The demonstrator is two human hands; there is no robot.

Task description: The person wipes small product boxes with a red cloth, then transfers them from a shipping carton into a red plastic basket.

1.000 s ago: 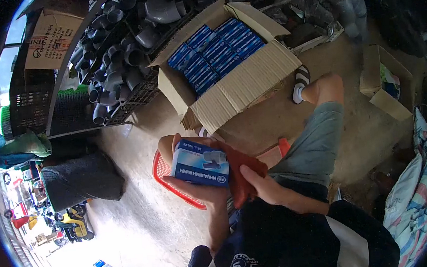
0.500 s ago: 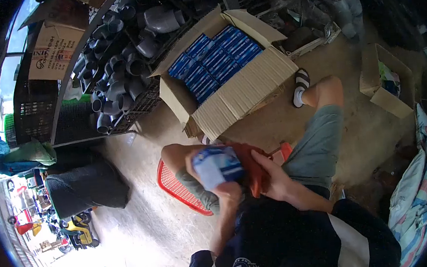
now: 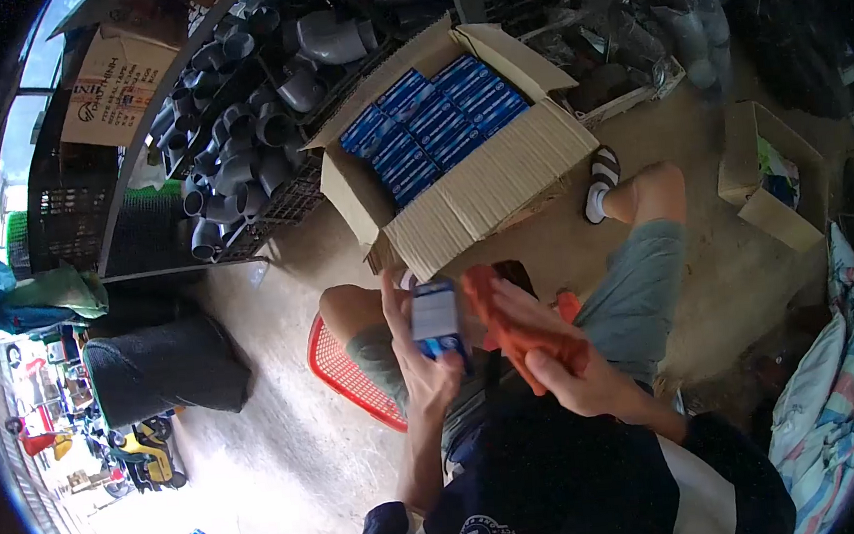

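My left hand (image 3: 423, 373) grips a small blue-and-white box (image 3: 435, 315) over my lap, with its pale side turned up. Beside it on the right, my right hand (image 3: 581, 380) is closed on an orange-red cloth (image 3: 522, 330), which hangs slightly apart from the box. Just past my knees stands an open cardboard carton (image 3: 491, 194) packed with rows of similar blue boxes (image 3: 433, 126). Partly under my left leg is a red plastic basket (image 3: 348, 376); the rest of it is hidden.
Grey pipe fittings (image 3: 238, 161) fill a rack behind the carton on the left. A smaller open carton (image 3: 782, 209) stands at the right, near a striped sack (image 3: 818, 387). A dark covered bundle (image 3: 170, 373) sits on the floor at left.
The cloth and the blue box have come apart. My left hand has turned the box more upright, and my right hand has moved slightly right with the cloth.
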